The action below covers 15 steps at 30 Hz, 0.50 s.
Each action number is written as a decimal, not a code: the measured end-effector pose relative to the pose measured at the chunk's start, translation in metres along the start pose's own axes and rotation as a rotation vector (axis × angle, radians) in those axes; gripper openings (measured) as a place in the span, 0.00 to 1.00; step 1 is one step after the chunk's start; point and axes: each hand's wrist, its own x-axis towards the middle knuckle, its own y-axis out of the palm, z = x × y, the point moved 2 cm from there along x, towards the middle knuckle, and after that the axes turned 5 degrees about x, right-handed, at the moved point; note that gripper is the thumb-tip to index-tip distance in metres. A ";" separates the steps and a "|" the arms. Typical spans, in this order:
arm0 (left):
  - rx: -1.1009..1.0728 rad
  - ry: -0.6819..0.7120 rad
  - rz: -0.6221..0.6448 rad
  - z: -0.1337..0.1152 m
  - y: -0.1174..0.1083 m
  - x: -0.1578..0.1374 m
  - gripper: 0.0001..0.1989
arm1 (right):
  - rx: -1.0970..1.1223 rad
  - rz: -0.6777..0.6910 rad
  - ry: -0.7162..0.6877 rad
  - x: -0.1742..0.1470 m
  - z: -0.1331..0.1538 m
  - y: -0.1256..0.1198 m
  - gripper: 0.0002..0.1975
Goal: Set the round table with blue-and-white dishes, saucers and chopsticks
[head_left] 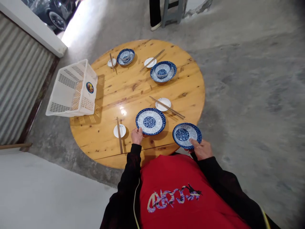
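Observation:
My left hand (137,136) pinches the near-left rim of a blue-and-white patterned plate (149,122) over the front of the round table. Whether that plate rests on the wood or is slightly raised, I cannot tell. At the table's right front edge, my right hand (202,149) grips another blue-and-white plate (183,134), thumb on top and fingers underneath. Just beyond the left plate lies a small white saucer (162,107) with chopsticks (175,112) across it. Left of my left hand is another white saucer (122,130) with chopsticks (119,136) on it.
On the wooden table (128,95), two far settings have a bowl (162,70) or a smaller bowl (125,56) on plates, with saucers and chopsticks beside. A white plastic basket (89,101) stands at the left edge. Beyond are a person's leg (155,12) and a grey stool (172,14).

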 end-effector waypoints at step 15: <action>0.218 -0.069 0.058 -0.012 -0.013 -0.002 0.21 | 0.008 0.043 0.023 0.005 0.002 -0.002 0.13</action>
